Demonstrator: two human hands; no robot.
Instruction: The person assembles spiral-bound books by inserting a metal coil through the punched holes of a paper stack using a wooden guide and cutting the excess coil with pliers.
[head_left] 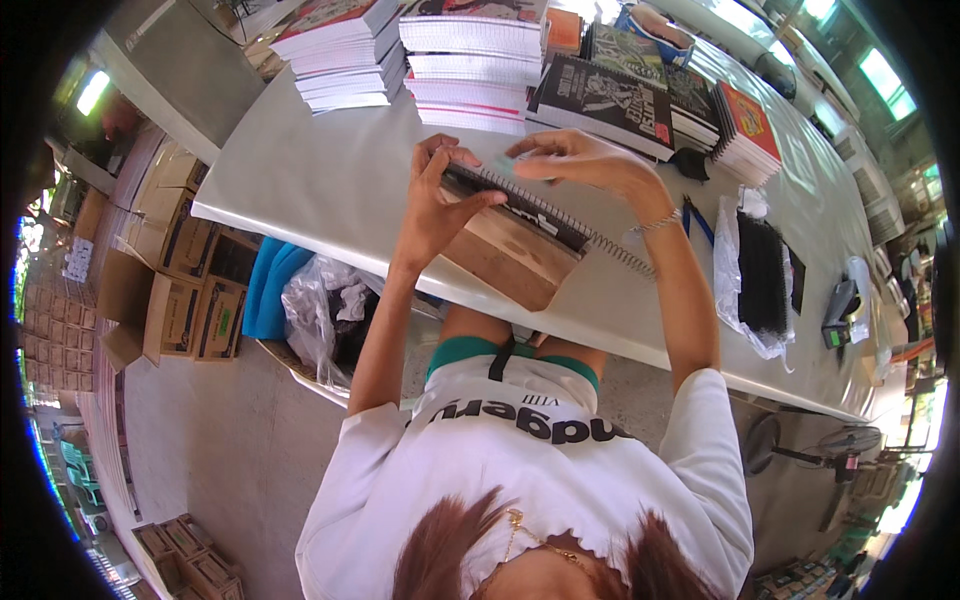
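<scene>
A spiral-bound book [540, 215] with a dark edge strip lies at a slant near the table's front edge. Its wire coil [622, 252] runs along the upper edge and sticks out past the right end. Below the dark strip shows a brown, wood-grained surface [510, 262]; whether it is the cover or a separate board is unclear. My left hand [437, 195] grips the book's left end, thumb on top and fingers over the coiled edge. Over the coil's left part hovers my right hand [580, 160], fingers bent and smeared by motion. Something pale and greenish blurs at its fingertips.
Tall stacks of books [465, 65] stand at the back, with dark spiral books [605, 105] beside them. To the right lie blue-handled pliers [697, 220] and black coils [762, 270] on white plastic. Cardboard boxes [185, 300] and a bag-lined bin [325, 300] are at the left; a fan [800, 445] stands below right.
</scene>
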